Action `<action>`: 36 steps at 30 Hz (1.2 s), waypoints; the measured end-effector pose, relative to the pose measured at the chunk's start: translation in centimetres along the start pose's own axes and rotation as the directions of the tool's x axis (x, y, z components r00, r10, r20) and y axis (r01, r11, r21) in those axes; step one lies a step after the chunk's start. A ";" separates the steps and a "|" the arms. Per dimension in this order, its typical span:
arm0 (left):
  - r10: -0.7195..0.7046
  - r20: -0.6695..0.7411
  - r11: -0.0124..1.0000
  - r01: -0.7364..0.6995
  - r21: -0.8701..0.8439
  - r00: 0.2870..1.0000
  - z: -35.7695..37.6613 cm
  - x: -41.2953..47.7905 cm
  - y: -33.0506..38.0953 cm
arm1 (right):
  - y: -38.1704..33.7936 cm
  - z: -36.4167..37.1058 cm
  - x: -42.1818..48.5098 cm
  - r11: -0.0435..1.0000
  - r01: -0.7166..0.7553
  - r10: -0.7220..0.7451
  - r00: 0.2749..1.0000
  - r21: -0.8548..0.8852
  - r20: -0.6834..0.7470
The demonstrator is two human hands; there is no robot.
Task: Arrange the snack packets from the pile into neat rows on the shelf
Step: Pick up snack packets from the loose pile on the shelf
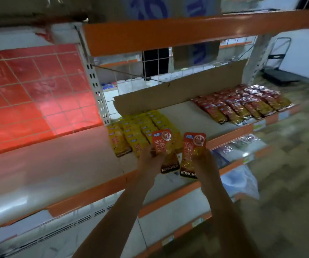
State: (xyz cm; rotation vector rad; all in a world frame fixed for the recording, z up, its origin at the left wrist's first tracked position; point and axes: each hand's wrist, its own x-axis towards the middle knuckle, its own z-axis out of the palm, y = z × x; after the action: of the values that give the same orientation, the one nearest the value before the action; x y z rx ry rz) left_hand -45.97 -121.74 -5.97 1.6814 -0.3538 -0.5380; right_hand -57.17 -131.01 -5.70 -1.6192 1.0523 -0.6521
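Orange packet (165, 151) gripped in my left hand (150, 160), second packet (191, 155) gripped in my right hand (205, 162), both just in front of the yellow rows (137, 127) on the shelf (187, 112).

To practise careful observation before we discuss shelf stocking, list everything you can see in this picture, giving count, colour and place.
left packet: one, orange, held over shelf front
right packet: one, orange, beside it
yellow packets: many, yellow, rows at shelf's left
red packets: many, dark red, rows at shelf's right
shelf: one, white with orange edge, centre
cardboard: one sheet, brown, standing along shelf back
panel: one, red, gridded, left bay
plastic bag: one, clear bluish, lower right
trolley: one, dark, floor far right
left hand: grips left packet
right hand: grips right packet
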 end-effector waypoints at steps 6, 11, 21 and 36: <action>-0.044 0.106 0.999 0.045 -0.008 0.993 6.8 4.0 1.1 | 0.6 -3.8 4.4 0.994 -0.038 0.047 0.995 0.107 -0.082; -0.063 0.160 0.992 0.044 0.116 0.985 12.0 8.6 2.5 | 0.0 -6.4 9.7 0.995 -0.049 0.058 0.993 0.087 -0.104; -0.018 0.213 0.968 -0.036 0.247 0.977 19.7 14.3 3.1 | 2.2 -11.0 18.5 0.999 -0.044 0.050 0.963 0.028 -0.264; 0.013 -0.025 0.912 -0.002 0.410 1.000 28.8 17.8 3.0 | 3.3 -16.0 30.0 0.956 0.201 -0.158 0.967 -0.216 0.199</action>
State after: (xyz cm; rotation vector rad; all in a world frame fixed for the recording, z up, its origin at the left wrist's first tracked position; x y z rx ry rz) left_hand -46.14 -155.59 -9.15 2.0906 -0.4784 -0.4545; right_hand -57.53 -165.12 -6.72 -1.9589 0.8798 -0.5022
